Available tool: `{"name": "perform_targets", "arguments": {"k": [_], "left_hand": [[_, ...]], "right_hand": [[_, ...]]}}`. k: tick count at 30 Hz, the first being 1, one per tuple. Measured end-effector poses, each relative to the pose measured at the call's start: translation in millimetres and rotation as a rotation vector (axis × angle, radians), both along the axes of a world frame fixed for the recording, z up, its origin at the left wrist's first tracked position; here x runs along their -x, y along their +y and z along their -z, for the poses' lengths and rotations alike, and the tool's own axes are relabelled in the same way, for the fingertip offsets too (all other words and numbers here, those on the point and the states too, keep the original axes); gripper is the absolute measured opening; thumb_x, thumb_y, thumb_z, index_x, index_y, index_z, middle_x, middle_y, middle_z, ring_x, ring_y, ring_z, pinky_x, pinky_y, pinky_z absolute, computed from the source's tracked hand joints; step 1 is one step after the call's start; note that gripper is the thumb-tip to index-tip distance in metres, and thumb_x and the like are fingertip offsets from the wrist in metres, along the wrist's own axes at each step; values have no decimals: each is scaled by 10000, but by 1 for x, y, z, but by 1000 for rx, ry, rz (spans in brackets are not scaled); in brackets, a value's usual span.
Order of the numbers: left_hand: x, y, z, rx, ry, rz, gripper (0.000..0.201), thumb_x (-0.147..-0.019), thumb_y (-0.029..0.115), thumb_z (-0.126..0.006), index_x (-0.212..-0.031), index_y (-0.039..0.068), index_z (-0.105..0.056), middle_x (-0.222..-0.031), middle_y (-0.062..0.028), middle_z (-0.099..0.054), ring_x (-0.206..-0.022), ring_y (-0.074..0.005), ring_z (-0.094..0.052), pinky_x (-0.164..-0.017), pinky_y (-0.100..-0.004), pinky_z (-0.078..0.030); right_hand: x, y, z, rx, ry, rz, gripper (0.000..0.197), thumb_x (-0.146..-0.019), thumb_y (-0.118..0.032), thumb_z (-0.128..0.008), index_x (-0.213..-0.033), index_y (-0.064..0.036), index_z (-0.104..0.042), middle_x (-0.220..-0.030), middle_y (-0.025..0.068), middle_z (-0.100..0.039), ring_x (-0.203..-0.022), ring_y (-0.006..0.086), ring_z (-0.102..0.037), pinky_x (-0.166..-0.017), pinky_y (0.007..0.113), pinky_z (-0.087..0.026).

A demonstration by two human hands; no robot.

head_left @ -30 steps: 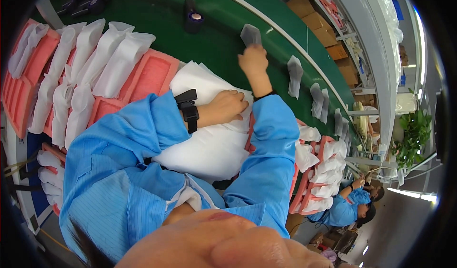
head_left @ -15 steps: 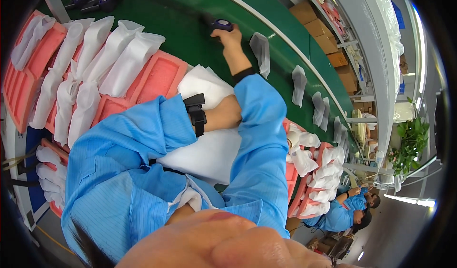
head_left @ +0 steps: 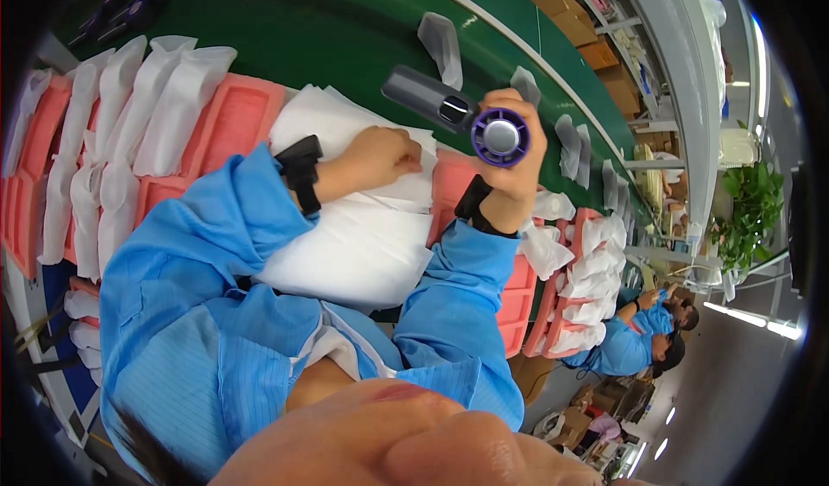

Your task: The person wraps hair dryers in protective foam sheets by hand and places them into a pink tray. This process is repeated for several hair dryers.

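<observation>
My right hand [head_left: 518, 145] grips a hair dryer [head_left: 502, 137] by its round head, over the right end of the sheet stack. The dryer's dark grey handle points up and left, and its purple spoked ring with a silver centre faces me. My left hand [head_left: 380, 162], fingers curled in, is on a pile of thin white sheets [head_left: 345, 253] in front of me, pinching at the top sheet; its fingertips are partly hidden. The sheets lie over pink foam trays [head_left: 229, 114].
Wrapped white pieces [head_left: 177, 97] fill trays at left, and more wrapped pieces [head_left: 596, 270] fill trays at right. Along the green belt [head_left: 337, 19] lie several bagged pieces [head_left: 442, 50]; dark dryers [head_left: 129, 11] lie at far left. Two co-workers [head_left: 639, 339] are at right.
My right hand has come back from the belt toward me, bringing the hair dryer over the trays. The left hand, earlier partly covered by the right arm, is now visible on the sheets.
</observation>
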State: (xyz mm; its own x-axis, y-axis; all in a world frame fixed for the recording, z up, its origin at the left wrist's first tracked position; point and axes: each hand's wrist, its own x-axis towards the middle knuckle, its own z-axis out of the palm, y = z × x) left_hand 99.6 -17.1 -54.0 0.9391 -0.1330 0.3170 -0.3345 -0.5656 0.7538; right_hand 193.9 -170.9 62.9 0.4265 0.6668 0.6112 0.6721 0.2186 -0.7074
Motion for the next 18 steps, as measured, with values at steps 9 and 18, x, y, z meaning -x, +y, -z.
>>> {"name": "perform_targets", "arguments": {"k": [9, 18], "left_hand": [[-5, 27, -41, 427, 61, 114, 109, -792, 138, -687, -828, 37, -670, -697, -51, -625, -605, -128, -542, -560, -261, -421], [8, 39, -76, 672, 130, 30, 141, -876, 159, -639, -859, 25, -600, -755, 14, -602, -694, -74, -554, -639, -219, -443]], "right_hand": [[-8, -64, -12, -161, 119, 29, 623, -364, -270, -594, -886, 68, -550, -769, 174, -533, -661, 225, -494, -625, 281, -397], [9, -25, -11, 16, 167, 25, 595, -403, -252, -616, -899, 74, -583, -830, 160, -552, -731, 221, -525, -681, 272, -426]]}}
